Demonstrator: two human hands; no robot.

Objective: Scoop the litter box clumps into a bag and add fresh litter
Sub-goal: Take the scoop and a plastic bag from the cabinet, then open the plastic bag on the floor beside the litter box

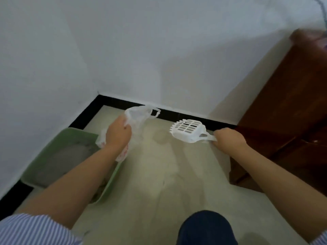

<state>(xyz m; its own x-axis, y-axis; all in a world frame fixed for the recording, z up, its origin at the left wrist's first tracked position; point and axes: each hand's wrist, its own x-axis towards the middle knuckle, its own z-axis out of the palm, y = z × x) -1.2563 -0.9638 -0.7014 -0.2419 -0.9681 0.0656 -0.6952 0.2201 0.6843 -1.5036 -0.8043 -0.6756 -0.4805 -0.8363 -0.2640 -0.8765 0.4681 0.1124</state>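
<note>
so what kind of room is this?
Likely a home room corner: green litter box on a pale floor, white walls with black skirting, dark wooden furniture to the right.

Green litter box (58, 138) holding grey litter; thin white bag (137, 117) and slotted white scoop (188, 129), apparently empty, held aloft.

Open floor (177, 174) between both arms; green litter box (44, 156) blocks left, wooden cabinet (283, 121) right, wall (141, 50) ahead

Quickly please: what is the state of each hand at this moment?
Left hand: closed, fingers gripping the plastic bag.
Right hand: closed, fingers gripping the handle of the white litter scoop.
</note>
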